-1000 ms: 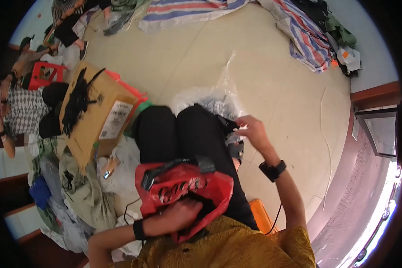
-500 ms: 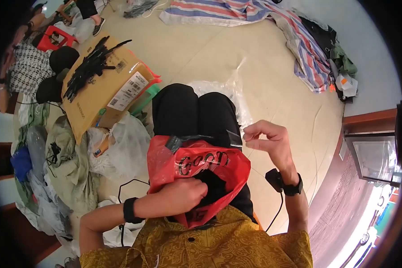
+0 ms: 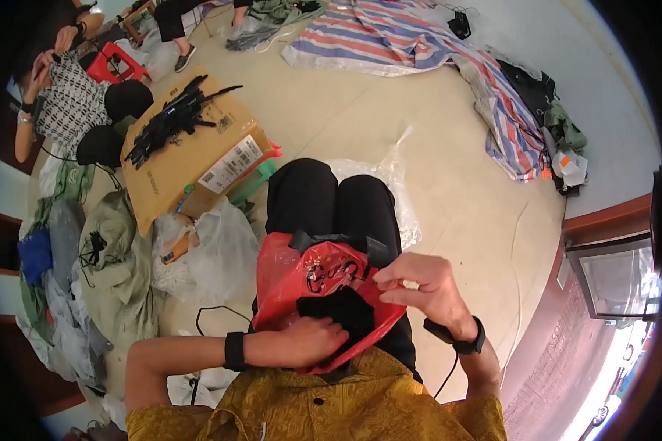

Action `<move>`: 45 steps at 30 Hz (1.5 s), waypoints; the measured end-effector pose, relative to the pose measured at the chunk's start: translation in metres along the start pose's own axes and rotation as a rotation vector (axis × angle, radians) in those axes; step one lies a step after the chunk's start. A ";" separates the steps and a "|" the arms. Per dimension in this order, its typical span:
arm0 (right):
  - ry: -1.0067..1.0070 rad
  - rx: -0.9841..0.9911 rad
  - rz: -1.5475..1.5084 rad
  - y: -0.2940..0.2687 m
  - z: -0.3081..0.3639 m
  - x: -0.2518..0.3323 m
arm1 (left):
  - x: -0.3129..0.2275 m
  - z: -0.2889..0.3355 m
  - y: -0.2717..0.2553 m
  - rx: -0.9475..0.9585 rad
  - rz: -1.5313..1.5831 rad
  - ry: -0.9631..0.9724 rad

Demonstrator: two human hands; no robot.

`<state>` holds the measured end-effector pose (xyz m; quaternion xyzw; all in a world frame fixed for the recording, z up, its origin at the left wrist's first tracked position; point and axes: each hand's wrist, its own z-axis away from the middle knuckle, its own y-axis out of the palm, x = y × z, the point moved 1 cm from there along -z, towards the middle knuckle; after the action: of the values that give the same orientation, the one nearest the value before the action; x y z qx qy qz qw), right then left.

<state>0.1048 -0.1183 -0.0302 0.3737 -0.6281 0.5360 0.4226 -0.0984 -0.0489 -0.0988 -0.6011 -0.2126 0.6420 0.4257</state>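
Note:
A red plastic bag (image 3: 278,287) with dark lettering lies across my lap, its mouth spread toward me. Inside the mouth is a black, soft-looking bundle (image 3: 346,307), probably cloth. My left hand (image 3: 312,342) reaches in over the near rim, fingers curled against the bundle; their tips are hidden. At the bag's right side my right hand (image 3: 423,283) pinches thumb and forefinger at the red plastic edge. A dark grey strip (image 3: 346,241) runs along the bag's far edge, next to my knees.
On the left, a cardboard box (image 3: 232,121) carries a pile of black straps (image 3: 173,121). Clear plastic bags (image 3: 228,239) and green garments (image 3: 118,257) lie beside it. A striped sheet (image 3: 375,37) covers the far floor. Another person (image 3: 73,88) sits far left.
My right hand has come down from above the bag's far right corner to its right edge. More of the black bundle shows. The whole view has shifted slightly.

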 end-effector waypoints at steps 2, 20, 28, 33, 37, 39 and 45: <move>-0.058 -0.021 0.053 0.003 0.002 0.001 | 0.002 -0.001 0.006 -0.029 -0.048 0.010; 0.106 -0.020 -0.286 0.013 -0.002 0.000 | -0.001 -0.001 -0.088 -0.461 1.249 -0.389; -0.014 -0.253 -0.456 0.028 -0.005 0.008 | -0.015 -0.010 -0.093 -0.679 1.032 -0.405; -0.246 -0.201 -0.048 0.018 -0.011 0.012 | -0.024 -0.012 -0.097 -0.739 0.709 -0.302; -0.270 -0.478 -0.092 0.013 -0.008 0.015 | -0.015 -0.014 -0.088 -0.753 0.887 -0.360; -0.376 -0.433 0.072 0.006 -0.013 0.022 | -0.010 -0.013 -0.084 -0.750 1.018 -0.384; -0.289 -0.248 -0.067 0.023 -0.022 0.013 | -0.021 -0.013 -0.093 -0.840 0.682 -0.290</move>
<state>0.0819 -0.0930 -0.0253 0.4125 -0.7306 0.3812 0.3883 -0.0607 -0.0179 -0.0163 -0.6594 -0.3002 0.6795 -0.1158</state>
